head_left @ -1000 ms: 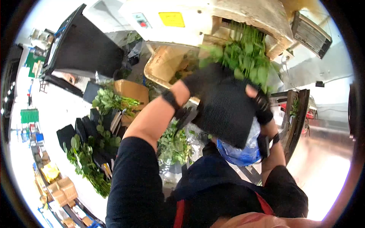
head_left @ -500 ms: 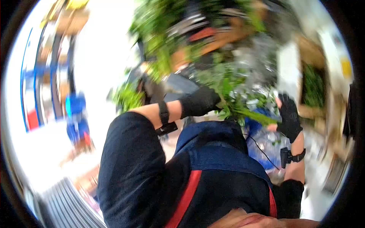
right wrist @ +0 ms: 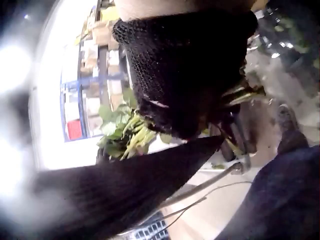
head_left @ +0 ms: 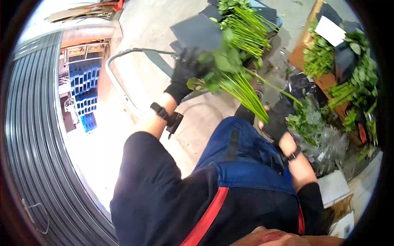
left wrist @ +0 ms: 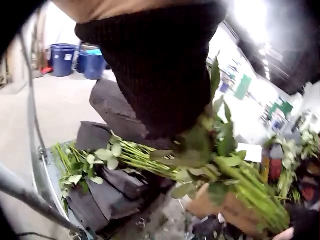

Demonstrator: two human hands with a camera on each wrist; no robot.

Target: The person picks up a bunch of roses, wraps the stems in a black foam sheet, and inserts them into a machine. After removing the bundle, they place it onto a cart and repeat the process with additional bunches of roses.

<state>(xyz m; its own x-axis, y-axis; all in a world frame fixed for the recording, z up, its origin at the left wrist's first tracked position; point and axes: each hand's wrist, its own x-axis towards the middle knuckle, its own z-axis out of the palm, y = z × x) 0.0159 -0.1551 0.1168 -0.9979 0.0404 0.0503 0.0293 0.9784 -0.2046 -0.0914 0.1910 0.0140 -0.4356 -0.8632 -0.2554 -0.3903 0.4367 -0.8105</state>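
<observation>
A bunch of long green leafy stems (head_left: 245, 95) spans the space between my hands in the head view, its leaves up-left and its cut ends down-right. At the leafy end, my black-gloved left hand (head_left: 189, 69) grips the bunch, slightly blurred. Leaves beside the dark glove (left wrist: 155, 80) hide its fingers in the left wrist view. My right hand (head_left: 276, 122), in a black fingerless glove, holds the cut ends, with a bare fingertip and thumb at the stems. In the right wrist view, stems (right wrist: 135, 136) show beside the glove, and a dark ribbed wedge (right wrist: 125, 185) lies in front.
Another bunch of stems (head_left: 250, 37) lies among dark sheets (head_left: 196, 30) ahead. On the right are more leafy bunches (head_left: 320, 57), cardboard (head_left: 301, 53) and clear plastic (head_left: 328, 149). A bent metal tube (head_left: 113, 74) stands left, near the ribbed metal shutter (head_left: 35, 123).
A second ago the hands held a black ribbed sheet near the machine; half a second ago they were at green stems. The head view has swung toward the shutter, and the bunch is now raised between both hands.
</observation>
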